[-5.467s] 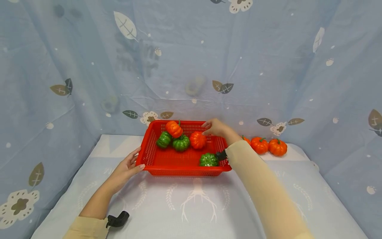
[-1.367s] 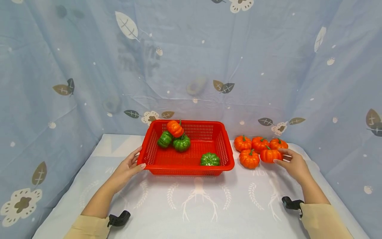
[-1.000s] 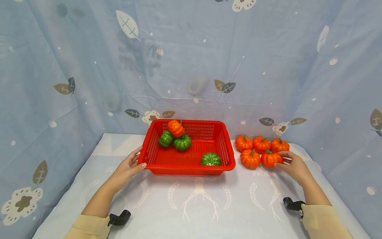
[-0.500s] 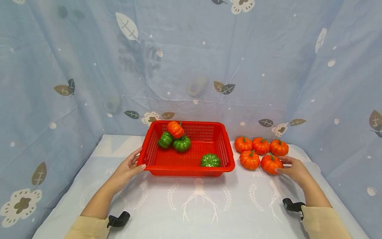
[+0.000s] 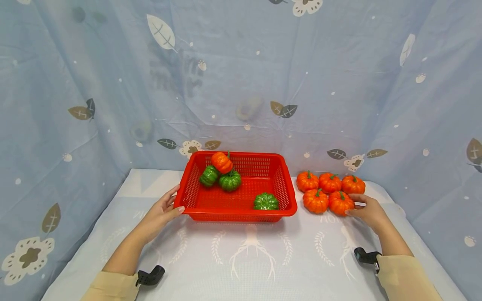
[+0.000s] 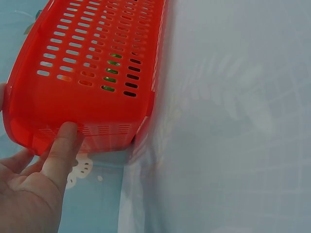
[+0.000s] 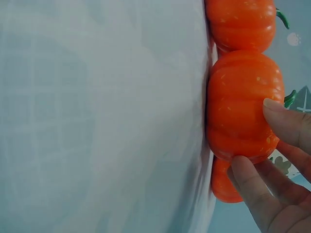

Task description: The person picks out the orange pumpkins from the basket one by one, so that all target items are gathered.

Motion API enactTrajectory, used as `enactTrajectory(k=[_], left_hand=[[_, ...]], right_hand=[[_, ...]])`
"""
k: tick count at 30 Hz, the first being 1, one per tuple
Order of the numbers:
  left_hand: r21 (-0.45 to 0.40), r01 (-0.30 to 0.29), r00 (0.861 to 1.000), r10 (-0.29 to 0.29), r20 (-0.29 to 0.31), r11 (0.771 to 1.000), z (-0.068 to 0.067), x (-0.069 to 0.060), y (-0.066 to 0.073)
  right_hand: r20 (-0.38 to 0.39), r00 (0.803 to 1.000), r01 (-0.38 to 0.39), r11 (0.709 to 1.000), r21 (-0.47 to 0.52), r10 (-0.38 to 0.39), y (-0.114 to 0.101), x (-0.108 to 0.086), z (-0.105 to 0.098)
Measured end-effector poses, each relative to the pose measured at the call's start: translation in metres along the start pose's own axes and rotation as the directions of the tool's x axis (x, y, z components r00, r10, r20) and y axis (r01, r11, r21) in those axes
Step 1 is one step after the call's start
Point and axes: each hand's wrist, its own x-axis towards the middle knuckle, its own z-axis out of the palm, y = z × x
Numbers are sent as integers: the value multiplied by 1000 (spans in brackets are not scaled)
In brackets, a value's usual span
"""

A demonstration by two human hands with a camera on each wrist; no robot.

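My left hand holds the front left corner of a red plastic basket; in the left wrist view its fingers lie against the basket's outer wall. My right hand holds a small orange pumpkin from its right side, the pumpkin resting on the table. In the right wrist view the thumb lies near the stem and the other fingers touch the pumpkin's side. Touching it on the left is another orange pumpkin. Three more orange pumpkins stand in a row behind.
Inside the basket, an orange pumpkin leans on two green pumpkins at the back left. Another green pumpkin sits at its front right. A pale patterned cloth covers the table; a blue curtain hangs behind.
My right hand has moved from inside the basket to the right, and an orange pumpkin from there now stands in the front row. Lately that pumpkin shifted slightly. The left hand stays put.
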Motion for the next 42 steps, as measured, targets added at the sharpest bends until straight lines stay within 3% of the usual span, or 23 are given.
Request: enactTrajectory(k=[7,14,23,29,35,42], left_hand=[[-6,-17,1000,17,13,1000,0,0,0],[-5,-15,1000,15,10,1000,0,0,0],[-10,-15,1000,15,5,1000,0,0,0],[-25,-29,999,29,22,999,-1,1,-2],[-26,-28,999,29,21,999,-1,1,-2],[-23,-15,1000,16,12,1000,-1,1,-1]], right_hand=[[12,1000,14,1000,15,-14,1,0,-1],[-11,997,79,991,-106,-80,-19,-12,-8],[30,980,197,960,-197,-195,-78,-32,-16],[80,971,238,951,-197,-227,-121,-39,-6],[91,950,311,923,-226,-298,-171,-36,9],[147,932,354,921,-164,-332,-229,-20,31]])
